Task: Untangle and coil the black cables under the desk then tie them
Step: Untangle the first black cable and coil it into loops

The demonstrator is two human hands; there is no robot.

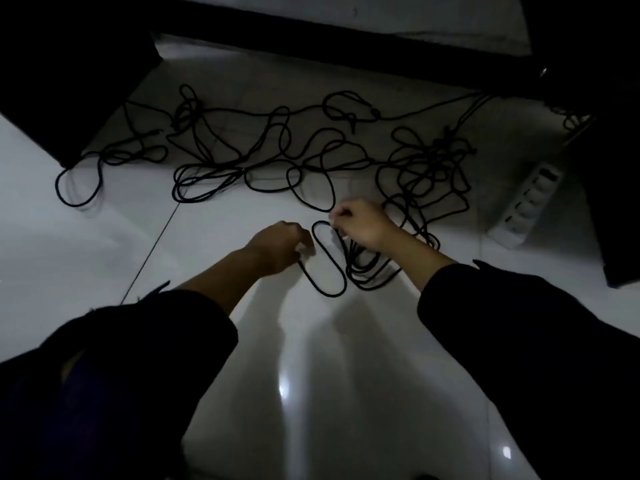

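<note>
Black cables sprawl in tangled loops across the white tiled floor from left to right. My right hand grips a bundle of several coiled loops that hang below it toward me. My left hand pinches a strand of the same cable, and one open loop curves between the two hands. A denser knot of cable lies just beyond my right hand. Both forearms come out of dark sleeves.
A white power strip lies on the floor at the right beside a dark desk panel. Another dark panel stands at the far left, and a dark bar runs along the back.
</note>
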